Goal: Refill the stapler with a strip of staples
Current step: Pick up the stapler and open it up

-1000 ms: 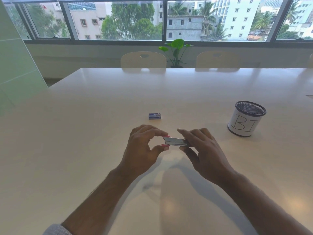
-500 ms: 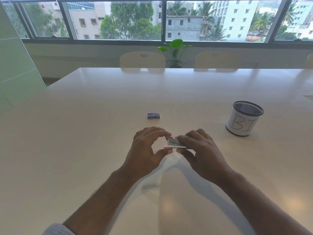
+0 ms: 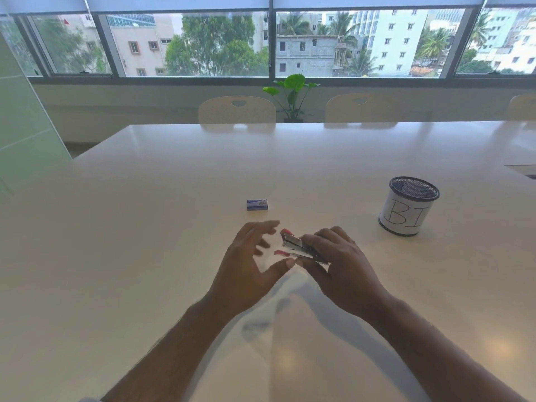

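- The stapler (image 3: 301,247), a small metal one with red trim, is held just above the tabletop (image 3: 145,256) in front of the person, between the two hands, its near end tipped up and toward the left.
- The right hand (image 3: 339,265) grips it, fingers (image 3: 324,237) curled over the top and thumb underneath.
- The left hand (image 3: 249,262) is beside the stapler's free end, fingers spread and blurred, thumb close to the lower red edge; it holds nothing that can be made out.
- The step looks like opening or checking the stapler's magazine; whether it is open cannot be told here.
- No loose strip of staples shows. The small blue box (image 3: 257,204), likely staples, lies closed on the tabletop beyond the hands, apart from them.
- Next probably calls for the free left hand to reach that box and draw out a strip while the right steadies the stapler.
- A mesh cup (image 3: 409,207) stands well off to the right.
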Motion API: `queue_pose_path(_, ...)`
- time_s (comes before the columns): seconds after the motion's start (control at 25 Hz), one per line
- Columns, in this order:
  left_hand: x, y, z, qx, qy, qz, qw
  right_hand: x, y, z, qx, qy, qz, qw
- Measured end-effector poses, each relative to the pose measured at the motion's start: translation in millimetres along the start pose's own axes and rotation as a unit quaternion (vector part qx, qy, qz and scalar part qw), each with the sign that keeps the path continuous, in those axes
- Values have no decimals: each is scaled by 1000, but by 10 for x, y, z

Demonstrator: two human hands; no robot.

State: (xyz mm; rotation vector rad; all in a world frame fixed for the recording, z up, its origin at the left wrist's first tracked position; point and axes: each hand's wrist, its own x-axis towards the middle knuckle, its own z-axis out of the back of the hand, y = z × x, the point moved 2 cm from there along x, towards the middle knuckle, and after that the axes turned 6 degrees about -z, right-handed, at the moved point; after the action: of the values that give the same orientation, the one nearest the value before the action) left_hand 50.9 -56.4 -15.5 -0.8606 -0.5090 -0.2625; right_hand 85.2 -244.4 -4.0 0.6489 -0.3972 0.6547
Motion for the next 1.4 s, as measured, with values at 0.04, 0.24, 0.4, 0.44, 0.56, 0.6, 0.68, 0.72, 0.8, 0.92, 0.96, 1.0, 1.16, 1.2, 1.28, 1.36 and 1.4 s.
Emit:
queue_pose_path(0.04, -8, 0, -14, -34, 4, 50, 998, 3, -7, 1, 14, -8, -4, 1000)
queue_pose_path(0.24, -57, -89, -94, -302, 55, 164, 938, -22, 13, -98, 120, -5, -38, 992)
queue_pose_path(0.4, -62, -150, -95, -337, 45, 159, 927, -36, 6, -116, 279, 36, -58, 958)
queue_pose_path(0.44, -70, -156, -98, -333, 49, 157, 928, -34, 13, -126, 331, 54, -74, 939)
queue_pose_path(0.56, -112, -200, -145, -282, 94, 132, 946, -34, -3, -185, 387, 70, -133, 910)
queue_pose_path(0.6, -123, -204, -170, -263, 111, 126, 950, -37, -12, -194, 374, 67, -140, 914)
queue_pose_path(0.68, -126, -200, -188, -250, 124, 133, 951, -54, -9, -188, 307, 64, -121, 942)
queue_pose_path(0.72, -120, -190, -182, -255, 122, 140, 949, -62, -5, -177, 261, 62, -104, 958)
queue_pose_path(0.8, -108, -160, -168, -264, 116, 150, 946, -64, 18, -145, 190, 39, -74, 978)
queue_pose_path(0.92, -67, -43, -127, -277, 83, 178, 941, -1, -6, -55, 197, -50, -86, 975)
queue_pose_path(0.96, -49, -6, -106, -284, 68, 188, 938, 20, -35, -16, 218, -80, -104, 967)
queue_pose_path(1.0, -31, 24, -83, -288, 55, 191, 937, 30, -49, 6, 234, -98, -118, 960)
queue_pose_path(1.16, -30, 32, -91, -303, 37, 195, 932, -3, -20, -17, 267, -91, -137, 950)
queue_pose_path(1.2, -36, 25, -102, -307, 28, 198, 930, 1, -25, -15, 288, -93, -141, 943)
queue_pose_path(1.28, -31, 24, -93, -298, 6, 200, 933, 27, -74, 21, 351, -111, -163, 915)
queue_pose_path(1.36, -13, 33, -52, -277, -18, 195, 941, 51, -123, 55, 408, -119, -197, 884)
queue_pose_path(1.4, -7, 32, -31, -270, -28, 191, 943, 52, -145, 59, 421, -118, -214, 873)
